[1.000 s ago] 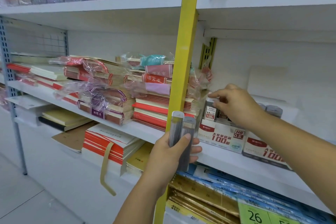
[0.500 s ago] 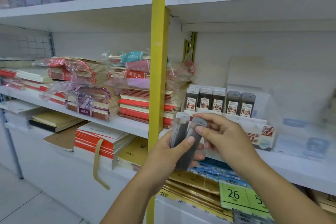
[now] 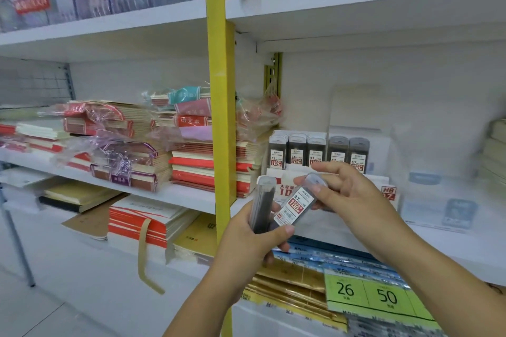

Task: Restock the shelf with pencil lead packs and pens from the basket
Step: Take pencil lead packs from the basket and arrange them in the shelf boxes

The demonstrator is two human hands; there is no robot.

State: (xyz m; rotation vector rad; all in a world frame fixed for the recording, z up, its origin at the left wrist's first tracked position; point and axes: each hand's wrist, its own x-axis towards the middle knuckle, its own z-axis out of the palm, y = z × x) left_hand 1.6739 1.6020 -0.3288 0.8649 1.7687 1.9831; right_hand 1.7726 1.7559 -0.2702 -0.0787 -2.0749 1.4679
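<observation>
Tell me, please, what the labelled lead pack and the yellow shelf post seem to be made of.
Labelled lead pack, pinched by the right hand: clear glossy hard plastic, it seems; dark contents show through and the cap catches light. Its label looks like printed paper or film. Yellow shelf post: probably painted metal, smooth and slightly glossy, judging by its flat, sharp-edged faces.

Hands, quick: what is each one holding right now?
The left hand grips the upright lead pack.
The right hand pinches the tilted 0.7 lead pack near its cap.
</observation>
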